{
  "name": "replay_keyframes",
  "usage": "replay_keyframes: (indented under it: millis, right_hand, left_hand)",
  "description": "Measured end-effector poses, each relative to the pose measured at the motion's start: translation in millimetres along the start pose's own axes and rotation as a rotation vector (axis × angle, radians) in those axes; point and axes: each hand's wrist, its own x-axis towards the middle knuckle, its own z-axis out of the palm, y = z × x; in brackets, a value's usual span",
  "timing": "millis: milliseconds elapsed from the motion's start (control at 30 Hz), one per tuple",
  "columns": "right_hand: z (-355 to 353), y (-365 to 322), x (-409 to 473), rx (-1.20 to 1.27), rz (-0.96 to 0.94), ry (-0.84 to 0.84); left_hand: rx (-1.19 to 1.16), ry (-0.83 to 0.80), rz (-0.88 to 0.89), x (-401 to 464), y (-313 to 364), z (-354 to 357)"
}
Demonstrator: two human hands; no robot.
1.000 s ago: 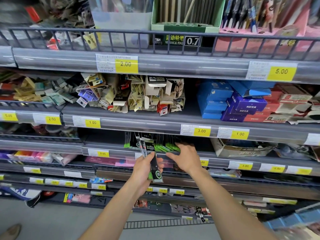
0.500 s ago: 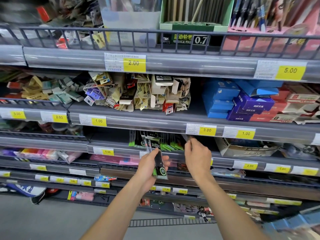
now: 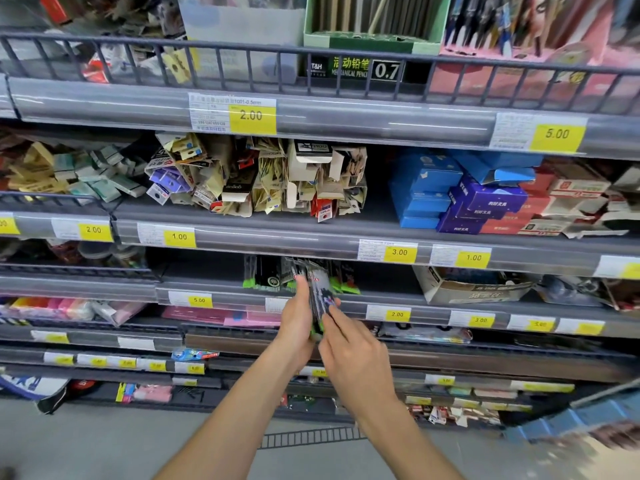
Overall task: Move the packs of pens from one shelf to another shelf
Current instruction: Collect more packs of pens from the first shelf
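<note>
shelf (image 3: 221, 287) under the 3.00 tag (image 3: 399, 252): more black-and-green pen packs (image 3: 266, 278) stand there, still to move | left hand (image 3: 298, 327): grip curled round a bunch of pen packs (image 3: 320, 299) just in front of that shelf | right hand (image 3: 356, 358): fingers pinch the bunch's lower edge | progress: gathering only, none placed on another shelf yet
</note>
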Motion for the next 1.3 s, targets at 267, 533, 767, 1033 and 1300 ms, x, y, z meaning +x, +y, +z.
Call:
replay_keyframes:
  millis: [267,533,767,1033,1300]
  right_hand:
    - [-13,-8,19,0.081,-0.038,-0.186]
    - [14,45,43,0.357,0.42,-0.083]
    - [56,60,89,0.048,0.37,-0.585]
    - [64,53,83,0.115,0.358,-0.327]
    - [53,53,92,0.159,0.407,-0.24]
  left_hand:
    - [-0.007,-0.075,-0.064,-3,-4,-18]
    - [-0.082,-0.117,-0.065,-10,3,-40]
    - [-0.132,-0.092,-0.065,-17,2,-46]
    - [-0.106,-0.051,-0.04,-18,4,-55]
    - [-0.069,-0.049,-0.046,-19,9,-52]
